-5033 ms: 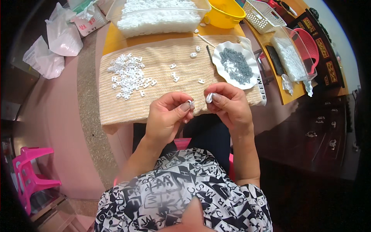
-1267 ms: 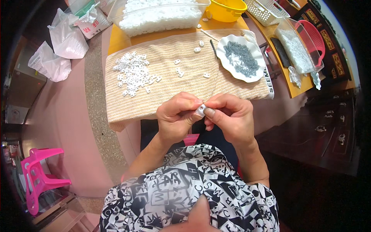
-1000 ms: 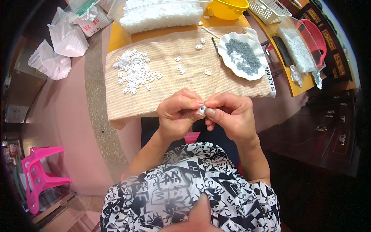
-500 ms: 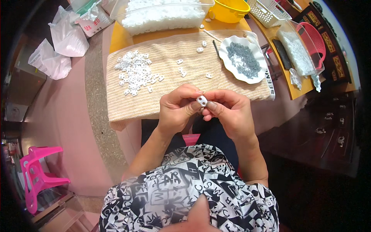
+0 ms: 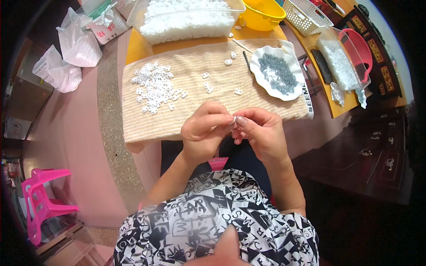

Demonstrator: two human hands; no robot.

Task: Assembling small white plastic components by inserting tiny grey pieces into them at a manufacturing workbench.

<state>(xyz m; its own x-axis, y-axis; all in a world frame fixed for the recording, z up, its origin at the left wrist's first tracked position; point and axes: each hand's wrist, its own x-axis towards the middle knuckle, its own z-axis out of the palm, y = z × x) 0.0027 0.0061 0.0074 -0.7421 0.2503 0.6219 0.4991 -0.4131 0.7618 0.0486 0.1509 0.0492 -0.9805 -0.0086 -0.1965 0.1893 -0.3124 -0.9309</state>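
Between the fingertips of both hands, just in front of the near edge of the striped towel (image 5: 195,57), is a small white plastic piece (image 5: 234,119), mostly covered by the fingers. My left hand (image 5: 204,131) pinches it from the left. From the other side, the thumb and fingers of my right hand (image 5: 266,133) close on it. On the towel's left lies a heap of small white two-holed plastic pieces (image 5: 153,86), with several more scattered across the middle. A white scalloped plate (image 5: 255,70) at the right holds many small dark grey pieces (image 5: 284,77).
A clear bin (image 5: 132,22) full of white pieces and a yellow basin (image 5: 262,17) stand at the back. Beside the plate lies a thin black stick (image 5: 246,60). White bags (image 5: 82,46) rest on the floor at left, with a pink stool (image 5: 42,199) nearer.
The white piece has turned, so its two-holed face no longer shows. My fingers now cover more of it, and both hands sit slightly lower in the view.
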